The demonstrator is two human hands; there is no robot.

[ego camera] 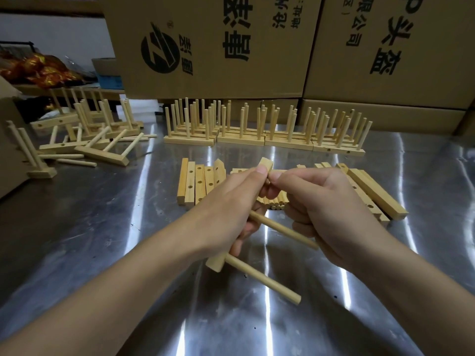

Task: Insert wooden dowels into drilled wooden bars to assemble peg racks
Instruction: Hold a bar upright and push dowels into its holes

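Note:
My left hand (231,209) grips a drilled wooden bar (266,164) that runs from upper right down to lower left, its lower end (215,263) showing below my palm. Two dowels stick out of the bar toward the lower right: one (282,232) near the middle and one (262,278) at the lower end. My right hand (321,201) has its fingers curled at the bar's upper part, pinching something that my fingers hide. Loose dowels (273,201) lie in a bundle under my hands. Empty drilled bars (198,183) lie flat on the steel table (102,227).
Finished peg racks (264,129) stand in rows at the back of the table. More racks and loose dowels (90,134) lie scattered at the left. Further bars (372,191) lie at the right. Large cardboard boxes (231,47) wall off the back.

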